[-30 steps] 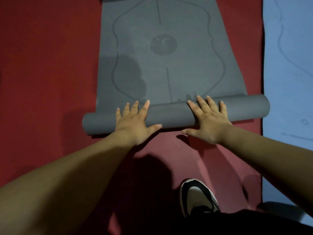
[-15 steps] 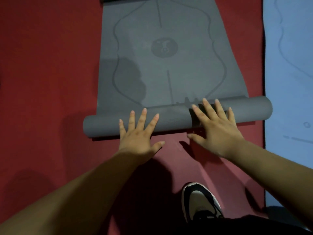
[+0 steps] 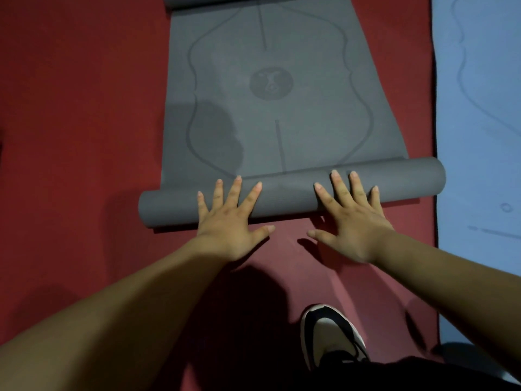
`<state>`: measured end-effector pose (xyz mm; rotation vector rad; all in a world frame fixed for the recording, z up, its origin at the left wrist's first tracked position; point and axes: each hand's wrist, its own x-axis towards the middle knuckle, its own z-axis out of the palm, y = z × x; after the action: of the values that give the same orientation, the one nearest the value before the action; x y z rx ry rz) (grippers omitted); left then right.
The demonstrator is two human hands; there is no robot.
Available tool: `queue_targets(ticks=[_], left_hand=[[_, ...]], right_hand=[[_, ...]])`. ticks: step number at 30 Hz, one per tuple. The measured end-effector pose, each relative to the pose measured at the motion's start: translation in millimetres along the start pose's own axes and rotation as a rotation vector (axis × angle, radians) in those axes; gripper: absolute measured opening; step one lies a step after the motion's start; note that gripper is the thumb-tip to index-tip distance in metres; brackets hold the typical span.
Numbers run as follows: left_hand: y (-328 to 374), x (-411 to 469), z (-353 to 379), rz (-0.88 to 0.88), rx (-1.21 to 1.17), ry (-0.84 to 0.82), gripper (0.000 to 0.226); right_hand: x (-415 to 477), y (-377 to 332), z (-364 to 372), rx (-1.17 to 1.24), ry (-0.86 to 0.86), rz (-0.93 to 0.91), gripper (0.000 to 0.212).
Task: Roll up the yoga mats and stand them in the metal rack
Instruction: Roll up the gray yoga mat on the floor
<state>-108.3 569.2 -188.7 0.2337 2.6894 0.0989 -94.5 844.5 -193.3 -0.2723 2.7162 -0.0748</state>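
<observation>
Red floor covering (image 3: pixel 70 136) fills the left side and runs under everything.

- **Mat:** the grey yoga mat (image 3: pixel 270 131) lies on it at centre; the flat part stretches away to the far edge of view; the near end is wound into a roll (image 3: pixel 287 197) lying crosswise, left end a bit nearer than the right; both ends of the roll stick out past the flat part's side edges.
- **Left hand:** the left hand (image 3: pixel 228 221) lies flat on the left half of the roll; its fingers (image 3: pixel 235 190) are straight and spread, tips on top of the roll; the thumb sticks out to the right over the red floor; it grips nothing, only presses.
- **Markings and far end:** a round emblem (image 3: pixel 271 83) is printed on the flat part, far of the hands, with curved outline lines and a centre line around it; the far end of the mat curls up at the top edge (image 3: pixel 225 0).
- **Right hand:** the right hand (image 3: pixel 352 221) is likewise flat on the right half of the roll; its fingers (image 3: pixel 338 187) are straight over the top; the thumb points left over the floor; a bare stretch of roll sits between the two hands.
- **Near side:** a black-and-white shoe (image 3: pixel 329 337) stands on the red floor, near side, under the right forearm; dark clothing (image 3: pixel 366 376) runs along the near edge.
- **Right side:** a blue yoga mat (image 3: pixel 479 108) lies flat at the right; the roll's right end reaches over its left edge.
</observation>
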Motion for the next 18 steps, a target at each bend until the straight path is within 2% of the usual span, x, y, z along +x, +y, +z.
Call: queue_targets(ticks=[11, 18], left_hand=[[-2, 21, -12, -0.017, 0.015, -0.042, 0.099], [-6, 35, -22, -0.022, 0.01, -0.059, 0.102]], right_hand=[[20, 4, -10, 0.036, 0.021, -0.004, 0.104], [35, 8, -14, 0.014, 0.058, -0.012, 0.112]])
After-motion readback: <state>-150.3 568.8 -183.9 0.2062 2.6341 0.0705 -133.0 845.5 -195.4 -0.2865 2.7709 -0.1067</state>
